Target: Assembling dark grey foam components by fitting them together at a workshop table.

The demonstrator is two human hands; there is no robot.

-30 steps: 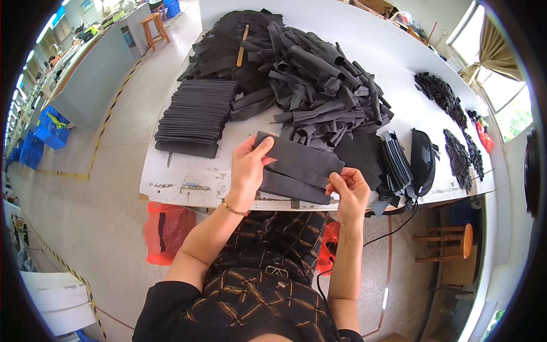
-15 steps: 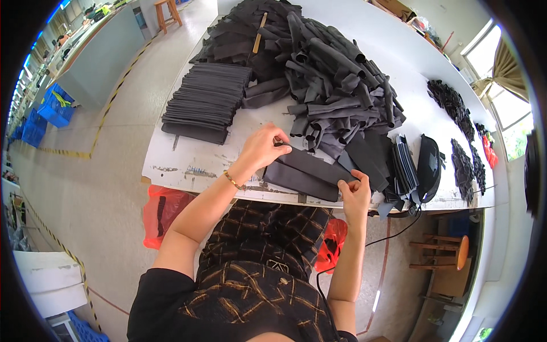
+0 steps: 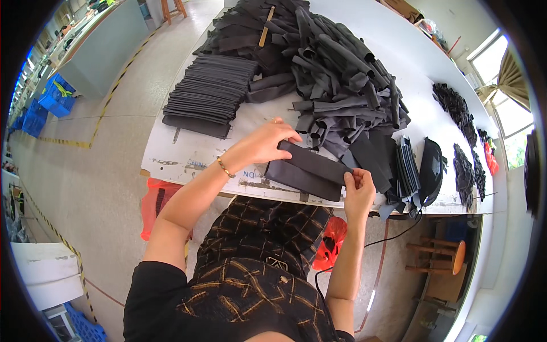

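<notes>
Head view, from the left: a neat stack [image 3: 212, 94] of flat dark pieces sits at about ten o'clock from my left hand [image 3: 263, 143], well apart from it, with bare tabletop [image 3: 182, 154] between. That hand lies palm-down, fingers curled over the upper left end of the strip [image 3: 310, 171], a long dark fabric piece near the tabletop's near edge. Its long axis runs from ten o'clock down to four o'clock. My right hand [image 3: 359, 191] pinches the strip's lower right end between thumb and fingertips, right at the edge. So both hands hold it, one at each end. A loose pile [image 3: 342, 85] of dark strips crowds in at twelve o'clock, touching the strip's far side. Open room lies only leftward.
</notes>
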